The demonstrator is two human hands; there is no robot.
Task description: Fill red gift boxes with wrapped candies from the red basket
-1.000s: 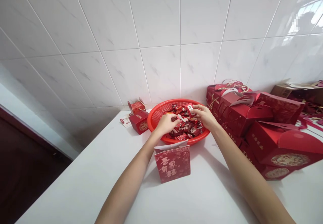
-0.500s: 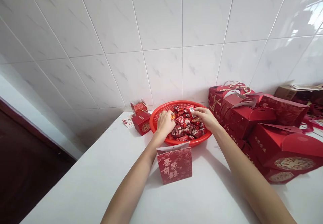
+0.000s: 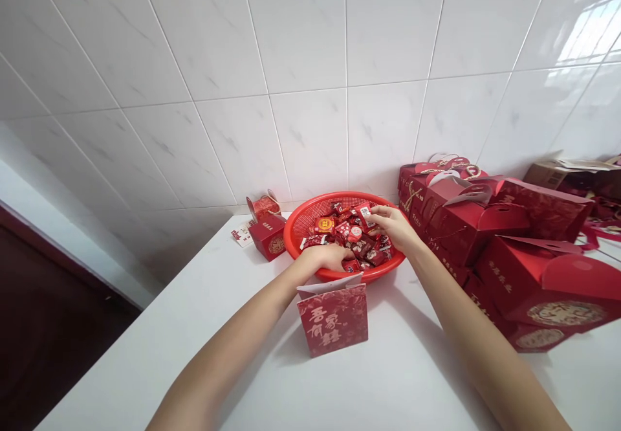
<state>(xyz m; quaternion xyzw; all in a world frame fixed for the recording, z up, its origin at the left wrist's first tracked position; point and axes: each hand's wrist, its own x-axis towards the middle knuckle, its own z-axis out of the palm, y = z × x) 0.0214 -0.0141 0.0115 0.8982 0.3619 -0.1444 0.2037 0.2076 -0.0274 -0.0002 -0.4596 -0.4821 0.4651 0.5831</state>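
Observation:
A red plastic basket holds many wrapped candies in red and dark red wrappers. My right hand is over its right side, thumb and fingers closed on a red wrapped candy with a white label. Low inside the basket's front, my left hand reaches among the candies with its fingers drawn together; its fingertips are partly hidden, and I cannot make out what they hold. Just in front of the basket stands a red gift box with pale lettering, its top flaps raised.
Several red gift boxes with rope handles are stacked on the right. A small red box and a printed card lie left of the basket. A cardboard box sits at the far right, by the tiled wall.
My left hand has moved from the basket's upper left down to its front, uncovering a candy with a gold emblem. My right hand stays nearly in place with its candy.

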